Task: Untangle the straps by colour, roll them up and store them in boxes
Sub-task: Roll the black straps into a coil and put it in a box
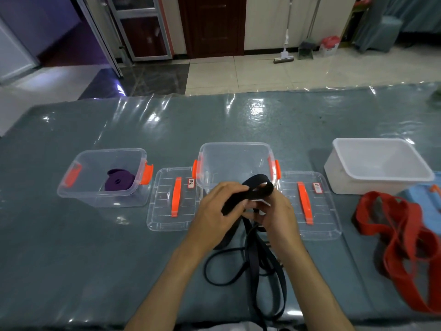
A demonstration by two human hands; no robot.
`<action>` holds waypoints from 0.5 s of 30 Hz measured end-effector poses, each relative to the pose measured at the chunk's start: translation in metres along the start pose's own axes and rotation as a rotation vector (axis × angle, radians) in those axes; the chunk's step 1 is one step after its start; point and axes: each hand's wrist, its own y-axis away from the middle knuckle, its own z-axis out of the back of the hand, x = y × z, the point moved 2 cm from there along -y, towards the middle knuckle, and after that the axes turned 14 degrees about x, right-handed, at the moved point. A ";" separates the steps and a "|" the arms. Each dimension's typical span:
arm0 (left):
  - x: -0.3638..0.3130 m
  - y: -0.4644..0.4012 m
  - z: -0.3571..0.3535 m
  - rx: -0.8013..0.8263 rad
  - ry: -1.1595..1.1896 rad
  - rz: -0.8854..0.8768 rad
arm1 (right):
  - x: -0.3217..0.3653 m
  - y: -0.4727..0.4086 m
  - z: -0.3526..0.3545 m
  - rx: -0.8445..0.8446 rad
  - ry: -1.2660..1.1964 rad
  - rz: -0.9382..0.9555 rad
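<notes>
My left hand (pixel 216 209) and my right hand (pixel 274 211) both grip the black strap (pixel 253 189) above the table, just in front of the middle clear box (pixel 235 151). A loop of it arches over my fingers. The remainder of the black strap hangs down and lies in loose loops on the table near its front edge. A rolled purple strap (pixel 119 181) sits inside the left clear box (pixel 78 187). The red strap (pixel 401 242) lies in a tangle on the table at the right.
Two clear lids with orange handles lie flat: one (pixel 164 211) between the clear boxes, one (pixel 319 211) right of the middle box. A white tub (pixel 379 180) stands at the right. The table (pixel 71 271) has a shiny grey cover.
</notes>
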 end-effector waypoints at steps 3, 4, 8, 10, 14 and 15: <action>0.002 0.004 0.005 0.042 -0.046 -0.004 | 0.008 0.000 0.012 -0.048 -0.054 0.009; 0.002 0.005 0.006 0.070 -0.059 -0.003 | 0.010 0.001 0.015 -0.027 0.002 0.011; 0.004 0.007 0.009 0.166 -0.159 -0.025 | 0.011 0.002 0.024 0.007 0.147 0.038; 0.004 0.007 0.008 0.180 -0.154 -0.009 | 0.013 0.001 0.027 -0.013 0.159 0.059; -0.004 0.004 0.002 0.034 -0.114 -0.004 | 0.021 0.000 0.022 0.055 0.241 0.127; -0.006 0.002 0.001 0.001 -0.105 -0.007 | 0.023 0.000 0.020 0.068 0.259 0.143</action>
